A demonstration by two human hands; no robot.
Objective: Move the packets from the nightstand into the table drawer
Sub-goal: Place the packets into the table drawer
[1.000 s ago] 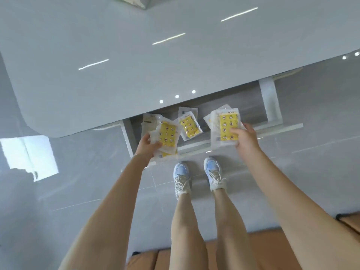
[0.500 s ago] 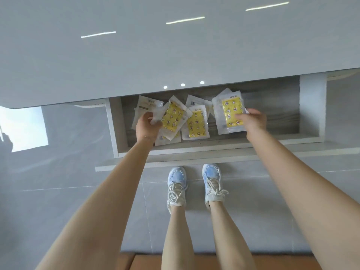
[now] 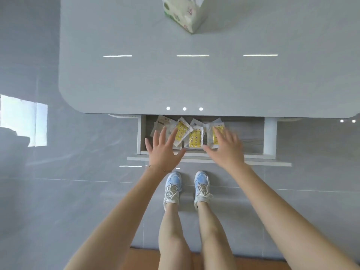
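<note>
Where half a second ago each hand pinched a yellow-printed packet, both have now let go. The left hand (image 3: 163, 149) and the right hand (image 3: 226, 147) hang over the front of the open drawer (image 3: 269, 133) at the centre of the frame, with fingers spread straight and nothing held in either.

The packets (image 3: 195, 136) lie in a loose, overlapping row along the left half of the drawer floor, just below the edge of the grey table (image 3: 175, 84). Some show yellow faces up, and a pale one is tucked at the far left.

The left hand's fingers reach across the nearest yellow packet (image 3: 180, 131). The right hand's fingers cover the lower part of the rightmost packet (image 3: 216, 125). That hand is blurred by motion, so whether its fingertips touch the plastic or merely pass above it cannot be said for certain.

The release suggests this pair of packets has been delivered. The drawer stands pulled out and is not yet pushed shut. No nightstand appears in the frame, so any packets left there go unseen. A green-and-white tissue box (image 3: 185, 12) sits on the table at the top of the frame.
</note>
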